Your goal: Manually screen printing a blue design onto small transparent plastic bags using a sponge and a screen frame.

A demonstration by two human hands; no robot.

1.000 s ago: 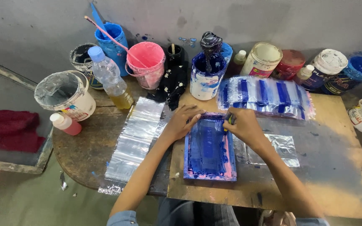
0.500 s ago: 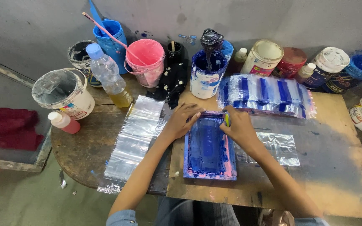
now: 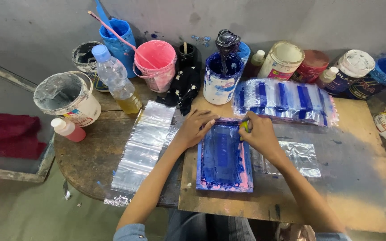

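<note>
- Printing frame [image 3: 223,157], rectangular, coated in blue ink with pink edges, lies flat on the wooden surface [image 3: 358,178], near its front edge and left of centre.
- Left hand [image 3: 196,127] rests at the frame's 11 o'clock corner, fingers spread flat on the rim; grip open, pressing down, enclosing nothing.
- Right hand [image 3: 258,134] sits at the frame's 1 o'clock corner, fingers curled shut around a small yellow-green object [image 3: 245,126]; what the object is cannot be told.
- Clear plastic bag [image 3: 300,158] lies flat at 3 o'clock of the frame, partly under the right forearm.
- Stack of clear plastic bags [image 3: 144,145] lies at 9 o'clock of the frame, on a round dark table [image 3: 81,160].
- Bags with printed blue stripes [image 3: 287,100] are spread at 1 o'clock, just beyond the right hand.
- Blue ink tub [image 3: 220,80] stands at 12 o'clock, a stick upright in it.
- Further out along the wall: pink bucket [image 3: 157,64], blue bucket [image 3: 119,42], clear bottle [image 3: 115,80], white bucket [image 3: 68,98], several lidded paint tins.
</note>
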